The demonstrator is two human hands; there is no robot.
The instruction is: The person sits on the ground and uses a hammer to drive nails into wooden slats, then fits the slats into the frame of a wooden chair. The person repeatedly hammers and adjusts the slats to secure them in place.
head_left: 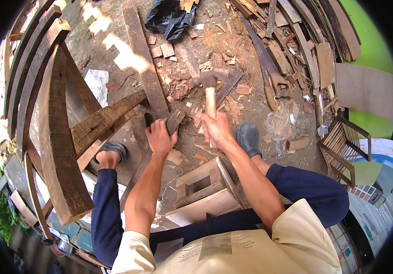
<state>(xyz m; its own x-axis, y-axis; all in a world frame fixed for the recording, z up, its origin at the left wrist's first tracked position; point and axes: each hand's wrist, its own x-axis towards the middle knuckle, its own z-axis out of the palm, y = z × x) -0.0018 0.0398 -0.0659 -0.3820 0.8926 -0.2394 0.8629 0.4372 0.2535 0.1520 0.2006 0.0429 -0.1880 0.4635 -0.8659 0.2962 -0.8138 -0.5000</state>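
My right hand (pixel 216 129) is wrapped round the pale wooden handle of a claw hammer (pixel 211 98). The hammer's rusty metal head is raised above the wood chips, ahead of my hand. To its left, my left hand (pixel 161 138) is closed on a short dark wooden block (pixel 175 120), which it steadies at the near end of a long brown plank (pixel 147 59). My fingertips partly hide where the block and the plank meet. The hammer head is apart from the block.
Thick timber beams (pixel 55 137) lean at the left. A handsaw (pixel 269 73) lies right of the chips, near stacked boards (pixel 301 36). A black plastic bag (pixel 171 20) sits at the far side. A small wooden box stool (pixel 201 187) stands between my legs; a slatted wooden rack (pixel 345 146) is at right.
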